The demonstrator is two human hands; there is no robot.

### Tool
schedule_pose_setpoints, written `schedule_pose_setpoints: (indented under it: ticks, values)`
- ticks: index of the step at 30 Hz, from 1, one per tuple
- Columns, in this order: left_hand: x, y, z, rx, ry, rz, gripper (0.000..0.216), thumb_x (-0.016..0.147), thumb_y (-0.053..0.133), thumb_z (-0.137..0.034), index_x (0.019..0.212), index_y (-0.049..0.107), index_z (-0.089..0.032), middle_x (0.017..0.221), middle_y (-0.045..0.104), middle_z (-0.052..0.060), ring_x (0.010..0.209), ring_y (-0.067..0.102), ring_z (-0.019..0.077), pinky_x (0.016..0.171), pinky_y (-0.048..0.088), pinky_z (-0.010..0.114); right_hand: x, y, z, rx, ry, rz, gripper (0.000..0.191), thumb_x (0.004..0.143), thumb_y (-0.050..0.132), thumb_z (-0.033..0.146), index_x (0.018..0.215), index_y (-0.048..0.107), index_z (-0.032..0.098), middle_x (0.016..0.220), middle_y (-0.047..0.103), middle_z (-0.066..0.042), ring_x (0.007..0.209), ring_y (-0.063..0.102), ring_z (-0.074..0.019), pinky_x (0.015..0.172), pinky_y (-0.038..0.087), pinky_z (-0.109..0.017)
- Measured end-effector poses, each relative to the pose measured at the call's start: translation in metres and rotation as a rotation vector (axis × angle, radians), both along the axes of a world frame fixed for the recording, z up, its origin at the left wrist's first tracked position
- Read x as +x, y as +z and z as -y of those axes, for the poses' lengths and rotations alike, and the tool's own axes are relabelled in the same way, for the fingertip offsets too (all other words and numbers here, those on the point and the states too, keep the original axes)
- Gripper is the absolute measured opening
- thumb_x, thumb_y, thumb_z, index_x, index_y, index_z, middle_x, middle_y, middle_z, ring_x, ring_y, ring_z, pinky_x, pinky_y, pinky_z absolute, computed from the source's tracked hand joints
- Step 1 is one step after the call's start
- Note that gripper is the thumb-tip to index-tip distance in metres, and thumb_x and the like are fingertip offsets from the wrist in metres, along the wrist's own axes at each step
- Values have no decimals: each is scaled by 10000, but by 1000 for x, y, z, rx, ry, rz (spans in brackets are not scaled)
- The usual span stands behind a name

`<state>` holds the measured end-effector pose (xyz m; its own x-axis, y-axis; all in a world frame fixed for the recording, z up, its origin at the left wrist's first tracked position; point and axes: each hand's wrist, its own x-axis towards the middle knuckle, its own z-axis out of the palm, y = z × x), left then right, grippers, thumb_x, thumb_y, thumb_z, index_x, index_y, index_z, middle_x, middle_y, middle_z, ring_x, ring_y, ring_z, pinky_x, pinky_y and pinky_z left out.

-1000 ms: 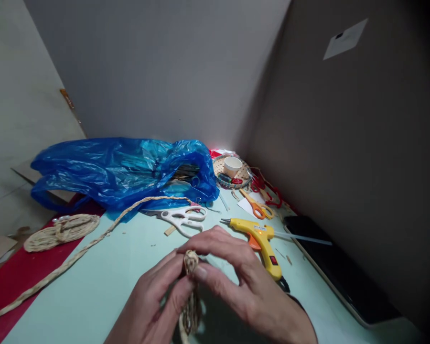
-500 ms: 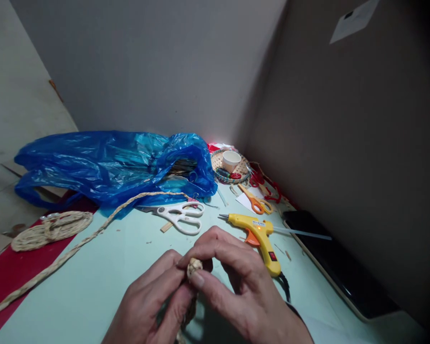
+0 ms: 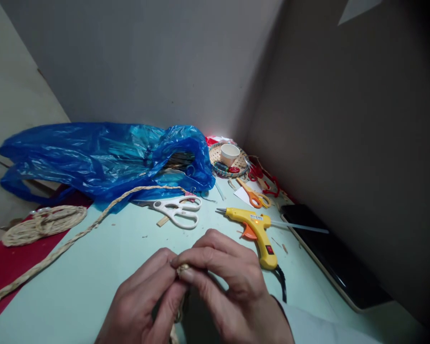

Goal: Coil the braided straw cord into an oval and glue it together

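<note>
Between my two hands is a small piece of braided straw cord (image 3: 182,269), pinched at its rolled end. My left hand (image 3: 143,298) grips it from the left, fingers closed. My right hand (image 3: 229,282) squeezes the top of it between thumb and forefinger. Most of the piece is covered by my fingers; a stretch of it hangs below toward the bottom edge. Just beyond my right hand lies a yellow glue gun (image 3: 260,229) with an orange trigger and a clear glue stick in its back. White-handled scissors (image 3: 177,210) rest farther out.
A long braided cord (image 3: 79,236) runs along the left, near a coiled bundle of cord (image 3: 45,224). Behind are a blue plastic bag (image 3: 103,153), a woven basket (image 3: 215,157) holding a white cup (image 3: 230,154), and orange scissors (image 3: 254,196). A black tablet-like device (image 3: 329,258) lies right.
Both hands have shifted slightly left in view, and the right thumb and fingers have closed further over the cord's end, so less of it shows. The camera view has moved a little.
</note>
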<state>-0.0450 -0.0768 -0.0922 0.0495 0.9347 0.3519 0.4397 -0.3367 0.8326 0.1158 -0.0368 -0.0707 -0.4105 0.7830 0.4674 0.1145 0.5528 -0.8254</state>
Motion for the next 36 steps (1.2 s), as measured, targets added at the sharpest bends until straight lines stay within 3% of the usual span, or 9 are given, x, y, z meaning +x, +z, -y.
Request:
schedule_pose_setpoints:
  ticks: [4,6,12,15,18,24,28,33,36]
  values:
    - [-2,9,-4,-174,-17,67,263,947,529,-358,743,665,-266,707,592,-20,687,584,159,662,465,224,7,5,-17,-18,146,51,466,967,637,199,1414,548,101,920,704,-40,827,658,-129,827,532,-219]
    - [-4,11,-6,-233,-23,95,285,941,541,-393,724,668,-259,693,590,-12,675,575,171,636,456,238,10,6,-21,-58,171,82,512,955,655,196,1439,508,116,1000,717,-38,885,666,-126,898,516,-231]
    - [-13,12,-13,-326,58,139,289,910,591,-457,729,683,-252,773,643,4,783,612,203,690,444,255,12,11,-19,-126,119,95,448,877,731,250,1306,614,192,1204,676,-40,985,638,-142,917,492,-248]
    - [-14,15,-15,-428,30,197,341,895,592,-526,738,714,-250,783,638,1,785,590,196,699,426,257,14,14,-24,-187,-1,4,138,977,560,240,1049,673,210,985,690,3,859,611,-119,809,473,-235]
    - [-14,17,-15,-539,-44,264,391,869,604,-588,744,726,-238,705,567,-14,673,496,160,629,381,257,16,15,-30,-203,-16,-9,237,993,467,220,789,584,194,709,555,39,666,500,-100,631,399,-227]
    - [-17,11,-12,-895,-230,589,386,818,684,-572,754,732,-194,665,536,-1,627,464,146,587,390,251,16,13,-31,-232,83,30,271,972,425,196,702,448,204,620,429,67,557,372,-89,567,329,-242]
    - [-15,8,-13,-859,-295,634,385,801,728,-562,744,757,-182,682,551,11,643,455,138,605,390,238,15,9,-33,-250,109,122,326,1006,408,230,682,424,204,601,406,67,548,350,-90,554,298,-252]
    - [-13,13,-13,-828,-244,565,411,771,742,-602,766,773,-192,676,537,10,652,450,146,620,396,251,13,5,-35,-240,107,185,418,992,486,273,599,363,198,556,315,75,539,294,-86,533,253,-260]
    - [-16,13,-13,-784,-240,484,399,795,708,-592,777,759,-196,669,528,11,642,458,154,602,390,258,14,4,-35,-217,152,123,271,977,521,210,707,525,185,639,509,54,606,460,-91,608,361,-232]
